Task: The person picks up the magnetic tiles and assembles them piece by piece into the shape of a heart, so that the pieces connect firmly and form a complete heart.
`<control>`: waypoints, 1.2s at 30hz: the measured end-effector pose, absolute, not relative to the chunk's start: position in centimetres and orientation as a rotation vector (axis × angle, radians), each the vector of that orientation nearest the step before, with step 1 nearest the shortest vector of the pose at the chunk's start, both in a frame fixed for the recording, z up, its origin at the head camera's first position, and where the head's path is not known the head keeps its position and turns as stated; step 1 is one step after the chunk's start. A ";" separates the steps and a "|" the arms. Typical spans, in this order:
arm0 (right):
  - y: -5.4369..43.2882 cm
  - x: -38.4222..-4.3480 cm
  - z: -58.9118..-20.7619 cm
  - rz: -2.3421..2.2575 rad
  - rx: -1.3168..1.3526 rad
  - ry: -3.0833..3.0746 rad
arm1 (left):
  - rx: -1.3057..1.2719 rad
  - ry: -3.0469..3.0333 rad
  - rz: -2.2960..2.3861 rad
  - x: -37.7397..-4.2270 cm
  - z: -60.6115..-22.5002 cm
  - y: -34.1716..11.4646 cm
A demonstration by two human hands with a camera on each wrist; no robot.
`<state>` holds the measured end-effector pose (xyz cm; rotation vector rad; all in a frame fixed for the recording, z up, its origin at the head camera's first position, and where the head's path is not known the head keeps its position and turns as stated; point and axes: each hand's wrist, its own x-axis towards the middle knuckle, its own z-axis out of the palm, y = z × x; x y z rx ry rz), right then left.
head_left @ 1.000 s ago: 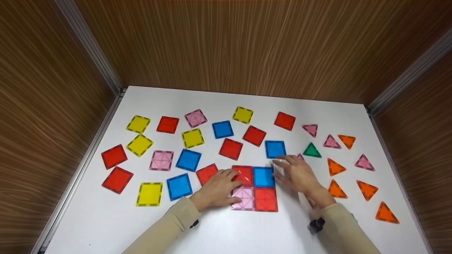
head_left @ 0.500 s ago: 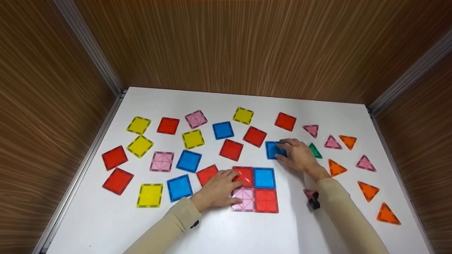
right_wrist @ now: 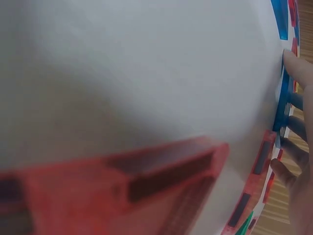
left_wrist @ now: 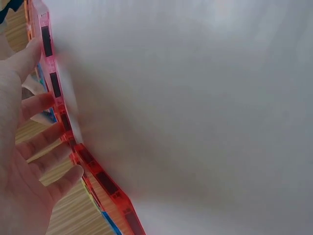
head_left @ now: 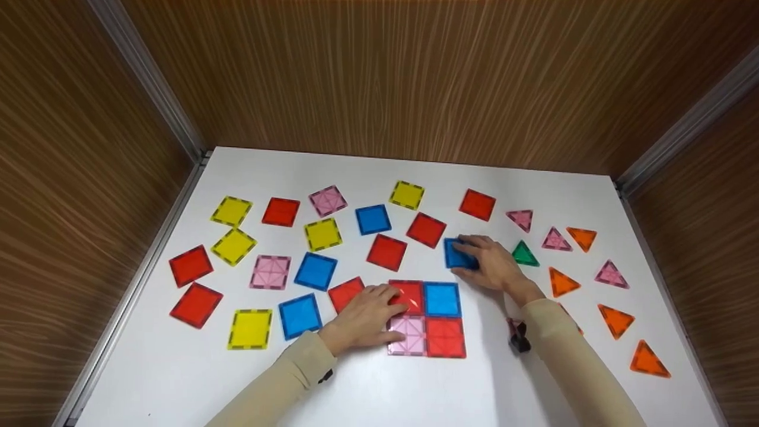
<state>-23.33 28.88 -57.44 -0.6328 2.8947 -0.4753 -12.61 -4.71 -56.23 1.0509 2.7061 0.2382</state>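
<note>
My left hand (head_left: 364, 317) rests with fingers spread on a two-by-two block of square magnetic tiles. Its fingers touch a red tile (head_left: 410, 296) and its thumb a pink tile (head_left: 412, 341); a blue tile (head_left: 442, 299) and another red tile (head_left: 446, 338) complete the block. Behind the block, my right hand (head_left: 492, 261) holds a separate blue square tile (head_left: 453, 255), lying flat, between thumb and fingers at opposite edges. In the right wrist view that blue tile (right_wrist: 282, 100) is seen edge-on, partly behind the fingers.
Several loose square tiles, such as a yellow one (head_left: 250, 329), lie left and behind. Right of my right hand are a green triangle (head_left: 525, 254) and several orange triangles (head_left: 616, 320) and pink ones. Wood-grain panels (head_left: 379, 77) enclose the white table (head_left: 178, 379).
My right hand has moved from beside the block's blue tile back to the separate blue tile and now has its thumb and fingers on it. The left hand has stayed in place.
</note>
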 end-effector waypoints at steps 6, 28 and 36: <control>29.0 -23.0 -57.0 -0.491 -0.595 2.911 | 1.039 2.696 0.240 -12.7 -56.2 -4.6; 29.3 -20.7 -57.5 -0.725 -0.888 3.202 | 1.052 2.701 0.246 -12.6 -56.6 -4.7; 29.5 -20.9 -57.5 -0.730 -1.175 3.374 | 1.014 2.678 0.268 -12.5 -56.5 -4.6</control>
